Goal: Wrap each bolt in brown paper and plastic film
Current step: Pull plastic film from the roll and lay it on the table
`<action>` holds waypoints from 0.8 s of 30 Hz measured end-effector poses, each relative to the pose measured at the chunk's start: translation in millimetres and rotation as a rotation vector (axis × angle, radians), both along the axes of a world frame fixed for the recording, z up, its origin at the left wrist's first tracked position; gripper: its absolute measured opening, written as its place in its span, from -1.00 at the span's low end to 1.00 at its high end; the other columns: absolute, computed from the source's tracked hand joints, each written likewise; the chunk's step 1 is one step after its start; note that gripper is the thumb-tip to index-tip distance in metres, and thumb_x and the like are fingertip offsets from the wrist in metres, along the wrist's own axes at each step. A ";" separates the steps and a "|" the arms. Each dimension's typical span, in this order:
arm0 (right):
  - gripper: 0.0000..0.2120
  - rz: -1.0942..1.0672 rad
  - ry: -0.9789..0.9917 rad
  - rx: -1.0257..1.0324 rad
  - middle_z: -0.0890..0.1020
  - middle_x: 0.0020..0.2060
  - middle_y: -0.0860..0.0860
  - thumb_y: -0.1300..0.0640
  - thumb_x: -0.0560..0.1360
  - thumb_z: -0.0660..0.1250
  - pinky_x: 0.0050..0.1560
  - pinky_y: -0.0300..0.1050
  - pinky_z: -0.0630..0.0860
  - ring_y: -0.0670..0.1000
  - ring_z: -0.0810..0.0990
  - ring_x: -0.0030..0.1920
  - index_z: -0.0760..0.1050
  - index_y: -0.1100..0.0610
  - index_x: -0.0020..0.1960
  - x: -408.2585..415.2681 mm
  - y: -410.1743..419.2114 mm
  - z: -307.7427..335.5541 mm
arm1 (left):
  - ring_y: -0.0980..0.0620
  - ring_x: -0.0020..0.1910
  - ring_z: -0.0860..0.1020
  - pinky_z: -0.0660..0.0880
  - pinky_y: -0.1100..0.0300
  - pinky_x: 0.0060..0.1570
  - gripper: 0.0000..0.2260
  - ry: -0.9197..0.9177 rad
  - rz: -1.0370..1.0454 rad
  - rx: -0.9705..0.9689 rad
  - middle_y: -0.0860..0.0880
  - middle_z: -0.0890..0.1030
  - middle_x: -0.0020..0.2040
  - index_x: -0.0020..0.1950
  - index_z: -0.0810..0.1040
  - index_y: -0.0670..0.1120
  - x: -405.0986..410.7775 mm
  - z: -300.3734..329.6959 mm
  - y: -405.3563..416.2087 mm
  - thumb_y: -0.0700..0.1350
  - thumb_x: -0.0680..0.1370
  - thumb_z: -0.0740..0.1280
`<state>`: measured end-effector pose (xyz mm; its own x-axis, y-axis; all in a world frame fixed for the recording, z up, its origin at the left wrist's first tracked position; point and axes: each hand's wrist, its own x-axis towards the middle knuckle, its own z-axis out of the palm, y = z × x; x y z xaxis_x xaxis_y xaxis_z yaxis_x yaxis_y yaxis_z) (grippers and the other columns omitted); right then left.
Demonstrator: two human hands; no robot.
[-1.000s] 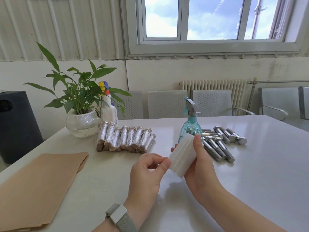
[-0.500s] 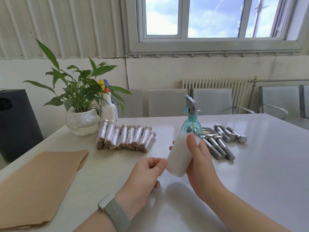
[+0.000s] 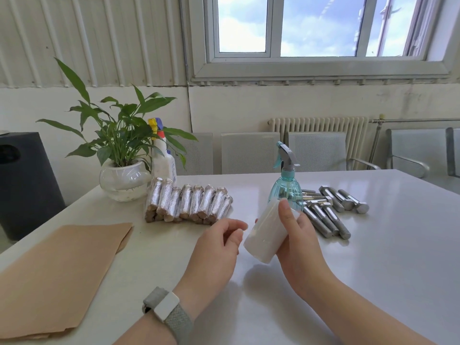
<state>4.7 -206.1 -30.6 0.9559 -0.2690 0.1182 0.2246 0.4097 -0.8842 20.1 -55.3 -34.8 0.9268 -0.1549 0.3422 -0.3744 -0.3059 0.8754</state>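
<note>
At the centre of the frame, a little right of middle, the right hand [image 3: 296, 235] grips the roll of plastic film [image 3: 265, 232], thumb laid across its near side and fingers curled behind it, holding it tilted above the table [image 3: 385, 257]. Just to its left the left hand [image 3: 216, 245] hovers with fingers loosely curled, fingertips close to the roll's lower end; whether they touch it or pinch a loose edge of film cannot be told. A watch with a grey band [image 3: 166, 310] sits on the left wrist.

Behind the roll stands a teal spray bottle [image 3: 286, 185]. To the right of it, in the centre right of the frame, the bare bolts [image 3: 328, 212] lie in a loose group, unwrapped. Left of centre the wrapped bolts [image 3: 189, 204] are stacked side by side in a neat pile, brown ends showing under shiny film. In the lower left the brown paper [image 3: 57, 270] lies flat on the table. A potted plant [image 3: 122, 155] and a white spray bottle [image 3: 163, 158] stand at the table's far left edge.

Judging by the two piles, the job looks partly done: a good number of bolts are finished, and several remain. No bolt is in hand or on the paper, so the next one appears not yet begun.
</note>
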 end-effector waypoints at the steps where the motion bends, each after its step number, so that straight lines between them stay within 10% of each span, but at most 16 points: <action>1: -0.30 0.014 0.013 0.004 0.53 0.17 0.30 -0.19 0.33 0.43 0.08 0.19 0.60 0.23 0.59 0.16 0.40 0.21 0.31 0.3 -0.1 -0.7 | 0.23 -0.35 0.48 0.36 0.42 -0.33 -0.78 -0.050 0.025 0.130 0.16 0.52 -0.23 -0.06 0.57 0.14 1.3 0.6 2.7 -0.15 0.64 0.23; 8: -0.46 0.192 0.085 0.002 0.64 -0.10 0.04 -0.01 0.27 0.57 0.01 0.03 0.63 -0.01 0.65 -0.10 0.51 0.13 0.17 1.6 1.1 -5.2 | 0.09 -0.11 0.41 0.28 0.25 -0.10 -0.81 -0.246 0.149 0.350 0.01 0.38 -0.04 -0.06 0.43 -0.03 8.4 -0.3 13.0 -0.13 0.66 0.06; 15: -0.63 0.399 0.201 -0.586 0.64 -0.21 -0.05 0.00 0.24 0.43 -0.31 -0.31 0.42 -0.10 0.55 -0.29 0.60 0.02 0.04 -8.0 0.0 7.0 | 0.12 -0.16 0.40 0.34 0.15 -0.14 -0.79 -0.331 0.151 0.233 0.04 0.44 -0.18 -0.18 0.35 -0.01 10.4 2.9 19.3 -0.01 0.56 0.00; 24: -0.86 0.503 0.137 -0.708 0.57 -0.23 -0.03 0.04 0.37 0.51 -0.21 -0.22 0.39 -0.09 0.50 -0.25 0.56 0.02 -0.18 -8.5 -9.5 11.7 | 0.23 -0.19 0.44 0.23 0.29 -0.29 -0.84 -0.481 0.125 0.440 0.18 0.44 -0.24 -0.12 0.30 0.12 7.6 3.5 25.5 0.01 0.62 -0.01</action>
